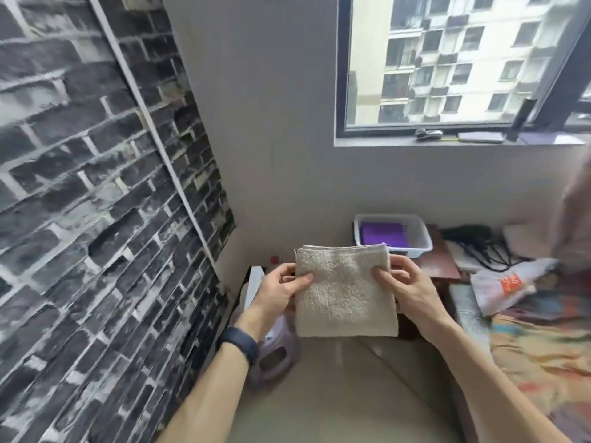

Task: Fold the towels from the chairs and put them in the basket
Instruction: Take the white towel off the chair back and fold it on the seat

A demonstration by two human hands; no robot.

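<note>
From the head view we record a beige towel (345,292), folded into a near-square pad with several layers showing along its top edge, held upright in the air between both hands. The left hand (276,290) pinches the towel's left edge, thumb on the near face and fingers curled behind; a dark wristband (240,343) sits on that wrist. The right hand (406,282) grips the right edge in like manner, thumb in front, fingers wrapped round the back. The towel thus lies squarely between the two hands, touching both. Behind it and slightly right stands a white basket (415,249) (a plastic tub by appearance) holding a folded purple towel (382,235); the beige towel's top right corner overlaps the basket's near rim in our line of sight, and whether they touch we cannot tell. A brick-pattern wall (80,187) fills the left, a window (447,59) the upper right.
</note>
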